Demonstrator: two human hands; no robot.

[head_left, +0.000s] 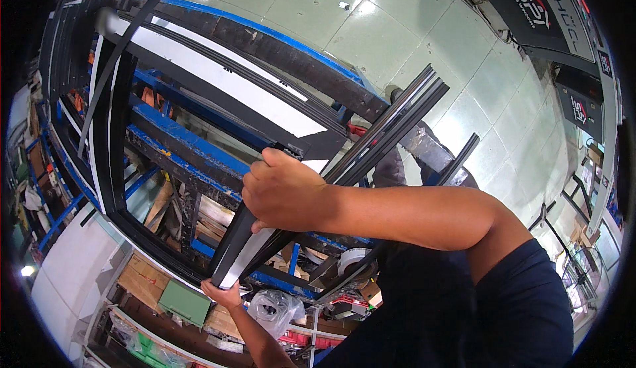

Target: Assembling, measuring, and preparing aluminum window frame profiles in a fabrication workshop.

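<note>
A long black metal profile (pixel 391 119) with a pale inner face runs slantwise from the lower middle to the upper right. My right hand (pixel 285 192) is closed around its middle, the bare forearm and dark blue sleeve reaching in from the right. My left hand (pixel 225 295) grips the profile's lower end from underneath. The profile lies against a black rectangular frame (pixel 109 143) that rests on a blue steel rack (pixel 179 143).
Several more black frames and a white-faced bar (pixel 218 80) lie on the rack. A thinner black strip (pixel 460 159) slants beside the profile. Cardboard boxes (pixel 142 282), a green box (pixel 185 302) and a plastic bag (pixel 271 305) sit on shelves below. A pale tiled floor (pixel 411 30) spreads behind.
</note>
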